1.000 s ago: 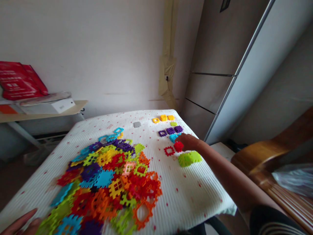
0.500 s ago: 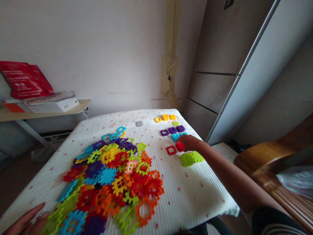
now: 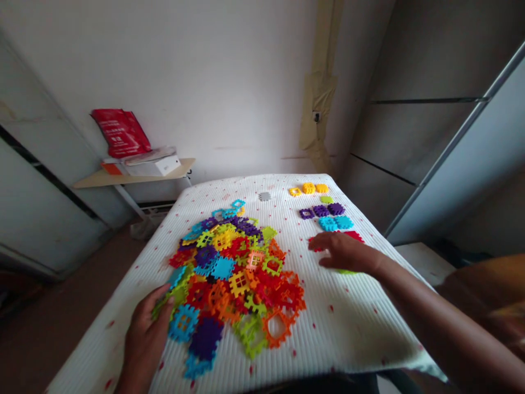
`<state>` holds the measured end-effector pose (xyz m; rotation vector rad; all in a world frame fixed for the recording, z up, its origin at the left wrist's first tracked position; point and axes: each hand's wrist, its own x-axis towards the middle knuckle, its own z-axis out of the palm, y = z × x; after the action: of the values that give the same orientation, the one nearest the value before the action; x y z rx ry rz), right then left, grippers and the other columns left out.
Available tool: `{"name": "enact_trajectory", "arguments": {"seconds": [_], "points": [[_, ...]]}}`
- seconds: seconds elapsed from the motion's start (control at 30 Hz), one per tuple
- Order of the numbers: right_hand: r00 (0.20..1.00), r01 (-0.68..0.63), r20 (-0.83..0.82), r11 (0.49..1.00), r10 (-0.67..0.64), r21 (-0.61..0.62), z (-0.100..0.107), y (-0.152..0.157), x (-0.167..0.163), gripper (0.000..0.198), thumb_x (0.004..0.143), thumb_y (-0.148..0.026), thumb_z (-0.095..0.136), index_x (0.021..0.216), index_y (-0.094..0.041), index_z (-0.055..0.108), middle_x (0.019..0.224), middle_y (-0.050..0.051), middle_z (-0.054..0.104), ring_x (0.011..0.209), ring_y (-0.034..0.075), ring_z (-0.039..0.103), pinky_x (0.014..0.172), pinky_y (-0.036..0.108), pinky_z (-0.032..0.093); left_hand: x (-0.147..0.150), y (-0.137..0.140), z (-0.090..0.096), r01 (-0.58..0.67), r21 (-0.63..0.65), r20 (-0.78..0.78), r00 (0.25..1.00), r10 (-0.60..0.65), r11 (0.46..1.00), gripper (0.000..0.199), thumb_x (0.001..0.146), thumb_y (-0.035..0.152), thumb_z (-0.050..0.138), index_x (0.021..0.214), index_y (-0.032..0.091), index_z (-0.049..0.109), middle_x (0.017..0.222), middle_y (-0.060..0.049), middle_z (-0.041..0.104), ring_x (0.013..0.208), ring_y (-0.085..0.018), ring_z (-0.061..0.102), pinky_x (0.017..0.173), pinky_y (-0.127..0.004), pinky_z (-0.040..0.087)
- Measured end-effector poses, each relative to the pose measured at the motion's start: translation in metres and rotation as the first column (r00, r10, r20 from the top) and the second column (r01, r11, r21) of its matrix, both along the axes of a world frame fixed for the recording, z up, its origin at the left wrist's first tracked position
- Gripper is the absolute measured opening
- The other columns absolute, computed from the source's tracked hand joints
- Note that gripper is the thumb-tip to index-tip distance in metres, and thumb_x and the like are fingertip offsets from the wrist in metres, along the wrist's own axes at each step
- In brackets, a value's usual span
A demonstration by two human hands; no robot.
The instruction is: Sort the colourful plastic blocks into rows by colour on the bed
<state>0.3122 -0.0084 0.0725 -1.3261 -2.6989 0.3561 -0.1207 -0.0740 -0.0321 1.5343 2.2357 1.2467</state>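
Note:
Interlocking plastic tiles with notched edges lie in a mixed-colour pile [image 3: 229, 268] on a white quilted table cover. At the pile's left edge is my left hand [image 3: 150, 320], thumb and fingers apart around lime-green tiles [image 3: 180, 294]. My right hand [image 3: 340, 250] hovers over the right side with its fingers spread and nothing seen in them. Beneath and behind it, red tiles [image 3: 355, 236] show partly, and a lime-green stack [image 3: 348, 271] is mostly hidden. Just beyond lie blue tiles [image 3: 328, 223] and purple tiles [image 3: 320, 210] in rows.
Yellow tiles [image 3: 308, 188], one lime-green tile [image 3: 326, 200] and a grey tile [image 3: 264, 196] sit toward the far edge of the table cover [image 3: 348, 323]. A side shelf [image 3: 92, 179] at back left carries a white box [image 3: 158, 166] and a red bag [image 3: 121, 133].
My right hand has drawn back from the blue and red stacks toward the pile. My left hand has come further into view at the pile's left edge. The view has swung left.

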Motion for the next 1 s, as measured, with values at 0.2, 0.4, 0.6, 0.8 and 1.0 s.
{"name": "enact_trajectory", "arguments": {"seconds": [0.2,0.4,0.6,0.8,1.0], "points": [[0.955,-0.268,-0.115,0.961,0.275,0.068,-0.037,-0.046,-0.071,0.047,0.071,-0.037,0.068,0.114,-0.024,0.057,0.117,0.009,0.057,0.1,0.023,0.053,0.081,0.035,0.044,0.017,0.008,-0.004,0.088,0.055,0.026,0.996,-0.09,0.995,0.048,0.075,0.051,0.045,0.109,0.019,0.056,0.113,-0.009,0.057,0.109,-0.026,0.052,0.1,-0.043,0.038],[0.983,-0.142,-0.078,0.954,0.168,0.264,-0.071,-0.047,-0.094,0.041,0.086,-0.041,0.049,0.123,-0.024,0.051,0.136,0.01,0.043,0.114,0.027,0.044,0.086,0.04,0.042,0.031,0.014,-0.006,0.104,0.105,0.011,0.994,-0.106,0.989,0.045,0.077,0.048,0.046,0.111,0.02,0.054,0.115,-0.009,0.056,0.111,-0.026,0.049,0.102,-0.045,0.034],[0.987,-0.133,-0.036,0.926,0.155,0.353,-0.079,-0.018,-0.095,0.033,0.094,-0.029,0.033,0.12,-0.021,0.053,0.135,0.01,0.045,0.113,0.026,0.047,0.084,0.042,0.046,0.043,0.018,-0.007,0.137,0.112,0.056,0.988,-0.144,0.984,0.044,0.079,0.045,0.046,0.114,0.019,0.052,0.12,-0.01,0.053,0.115,-0.025,0.047,0.103,-0.043,0.033],[0.979,-0.023,-0.18,0.929,0.096,0.368,-0.081,0.009,-0.101,0.033,0.093,-0.026,0.037,0.12,-0.017,0.055,0.129,0.015,0.05,0.114,0.026,0.048,0.09,0.043,0.045,0.051,0.022,-0.005,0.159,0.143,0.068,0.983,-0.169,0.977,0.043,0.08,0.045,0.046,0.115,0.02,0.051,0.121,-0.01,0.053,0.117,-0.025,0.045,0.104,-0.045,0.031],[0.839,0.074,-0.538,0.96,0.086,0.27,-0.085,0.016,-0.101,0.029,0.089,-0.027,0.045,0.115,-0.02,0.053,0.119,0.012,0.056,0.113,0.021,0.05,0.093,0.039,0.045,0.054,0.026,-0.001,0.098,0.127,0.145,0.982,-0.117,0.987,0.043,0.08,0.044,0.047,0.116,0.021,0.052,0.121,-0.008,0.053,0.118,-0.025,0.044,0.105,-0.044,0.03]]}}
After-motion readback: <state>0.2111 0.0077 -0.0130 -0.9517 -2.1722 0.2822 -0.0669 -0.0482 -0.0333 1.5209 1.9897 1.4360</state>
